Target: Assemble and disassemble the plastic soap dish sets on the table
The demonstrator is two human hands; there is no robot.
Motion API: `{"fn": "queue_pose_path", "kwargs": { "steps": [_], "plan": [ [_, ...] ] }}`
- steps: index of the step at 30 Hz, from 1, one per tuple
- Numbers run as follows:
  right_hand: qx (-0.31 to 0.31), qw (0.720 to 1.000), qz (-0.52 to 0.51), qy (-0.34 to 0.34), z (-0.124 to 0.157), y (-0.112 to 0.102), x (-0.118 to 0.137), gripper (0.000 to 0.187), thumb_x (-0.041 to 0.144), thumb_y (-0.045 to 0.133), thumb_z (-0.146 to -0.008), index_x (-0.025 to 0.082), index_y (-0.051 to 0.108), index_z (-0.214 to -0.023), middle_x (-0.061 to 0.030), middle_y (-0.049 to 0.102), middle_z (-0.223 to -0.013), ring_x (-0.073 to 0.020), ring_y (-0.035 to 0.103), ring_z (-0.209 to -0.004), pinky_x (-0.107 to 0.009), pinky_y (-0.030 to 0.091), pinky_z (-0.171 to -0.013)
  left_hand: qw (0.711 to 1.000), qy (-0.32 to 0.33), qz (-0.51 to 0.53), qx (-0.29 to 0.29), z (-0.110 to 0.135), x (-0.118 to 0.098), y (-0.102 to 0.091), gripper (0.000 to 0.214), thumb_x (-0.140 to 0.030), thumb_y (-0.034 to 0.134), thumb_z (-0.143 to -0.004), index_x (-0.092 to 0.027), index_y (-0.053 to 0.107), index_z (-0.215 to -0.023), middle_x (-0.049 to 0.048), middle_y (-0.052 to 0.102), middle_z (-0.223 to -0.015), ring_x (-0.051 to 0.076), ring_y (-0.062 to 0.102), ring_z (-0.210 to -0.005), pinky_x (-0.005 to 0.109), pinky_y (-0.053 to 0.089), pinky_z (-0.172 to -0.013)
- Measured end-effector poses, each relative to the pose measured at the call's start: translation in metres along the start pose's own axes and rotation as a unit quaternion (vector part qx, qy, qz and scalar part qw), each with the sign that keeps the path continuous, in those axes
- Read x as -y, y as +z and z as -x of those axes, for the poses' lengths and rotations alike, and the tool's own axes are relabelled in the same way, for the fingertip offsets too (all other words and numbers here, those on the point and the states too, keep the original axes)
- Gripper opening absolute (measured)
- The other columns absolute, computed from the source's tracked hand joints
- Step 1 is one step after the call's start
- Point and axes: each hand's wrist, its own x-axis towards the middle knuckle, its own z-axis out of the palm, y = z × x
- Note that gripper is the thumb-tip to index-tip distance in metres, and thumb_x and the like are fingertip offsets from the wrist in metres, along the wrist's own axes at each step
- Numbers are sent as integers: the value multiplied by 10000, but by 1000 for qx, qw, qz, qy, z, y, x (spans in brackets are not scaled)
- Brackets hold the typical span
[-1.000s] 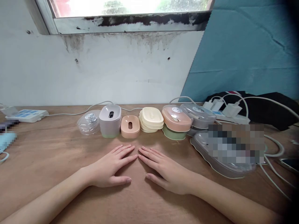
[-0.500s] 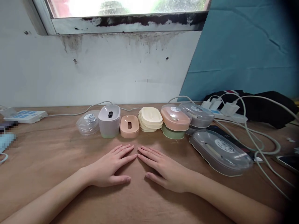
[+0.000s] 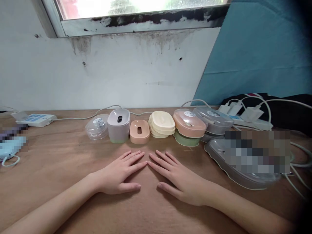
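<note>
My left hand (image 3: pixel 122 174) lies flat on the brown tabletop (image 3: pixel 107 214), fingers stretched out and holding nothing. Opposite it my right hand (image 3: pixel 176 177) also rests palm down, its fingers a little spread. The two index fingertips meet or nearly meet. Beyond them stands a row: a stack of clear lids (image 3: pixel 97 128), a tall lilac container (image 3: pixel 119 126) with a slotted top, a low orange container (image 3: pixel 139 132) with a slot, stacked cream lids (image 3: pixel 162 123), and an orange lidded box (image 3: pixel 190 123) on a green one (image 3: pixel 186 139).
Grey clear-lidded boxes (image 3: pixel 215 122) stand at the right, a larger one (image 3: pixel 234 174) nearer, partly blurred out. Behind are a power strip with plugs (image 3: pixel 253 115) and white cables. Another power strip (image 3: pixel 36 119) and a light blue object (image 3: pixel 11 149) lie left. A white wall rises behind.
The view has shifted slightly, so the scene sits further right. My right hand's fingers have spread a little more. My left hand stays flat in place.
</note>
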Motion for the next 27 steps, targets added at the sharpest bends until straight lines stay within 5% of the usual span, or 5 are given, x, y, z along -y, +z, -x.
{"fn": "queue_pose_path", "kwargs": {
  "steps": [4, 7, 11, 22, 27],
  "plan": [
    [-81, 996, 9, -34, -1, 1, -6, 273, 245, 375, -911, 168, 617, -1012, -98, 644, -998, -207, 567, -942, -360, 468, -804, 995, 5, 4, -102, -1, 1, 4, 293, -274, 462, -871, -156, 555, -1123, 119, 561, -1128, 222, 511, -1036, 344, 407, -891],
    [-159, 986, 53, 1, -3, 3, -10, 232, 198, 385, -890, 153, 596, -975, -81, 625, -844, -184, 559, -756, -313, 474, -668, 990, -7, -6, -141, -4, 1, 7, 187, -182, 422, -869, -156, 592, -943, 58, 586, -828, 168, 530, -773, 292, 413, -710],
    [-263, 942, 191, 87, -21, -7, -22, 317, 198, 460, -848, 111, 507, -1150, -148, 560, -1107, -261, 502, -1014, -379, 430, -839, 991, -18, -3, -130, -8, -1, 7, 182, -159, 424, -858, -159, 566, -972, 44, 579, -818, 165, 520, -764, 289, 384, -698],
    [-323, 902, 244, 152, -71, -41, -48, 173, 205, 482, -850, 99, 613, -885, -148, 612, -896, -287, 545, -919, -487, 363, -925, 990, -5, 10, -140, -5, 0, 9, 194, -158, 428, -859, -173, 542, -1015, 47, 563, -857, 164, 517, -783, 287, 395, -728],
    [-319, 926, 187, -76, -27, -34, -17, 114, 196, 474, -870, 148, 563, -922, -79, 599, -878, -219, 525, -996, -471, 294, -1024, 941, -42, 41, -333, 0, 1, 12, 267, -127, 418, -838, -163, 418, -1102, 61, 479, -924, 155, 481, -781, 265, 427, -697]
  ]
}}
